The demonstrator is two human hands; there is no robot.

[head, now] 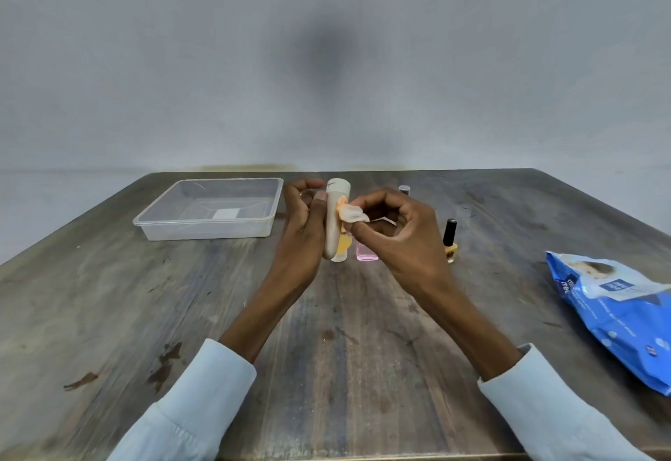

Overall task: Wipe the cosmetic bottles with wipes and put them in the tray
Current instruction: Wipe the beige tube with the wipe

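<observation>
Left hand [303, 221] grips a beige tube bottle [334, 221] upright above the table [326, 333], mid-scene. Right hand [395, 231] pinches a small orange-stained wipe [351, 214] against the tube's side. Clear tray [208, 231] sits far left, nothing in it but a label. Pink bottle [366, 253] and yellow nail polish [450, 241] stand behind the hands; blue wipes pack [617, 315] lies right.

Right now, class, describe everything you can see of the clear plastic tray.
The clear plastic tray is a shallow rectangular container with a raised rim and see-through walls. It sits flat on the wooden table, far left of the left hand, touching neither hand. No bottle is in it; only a pale rectangular patch shows at its base.
</observation>
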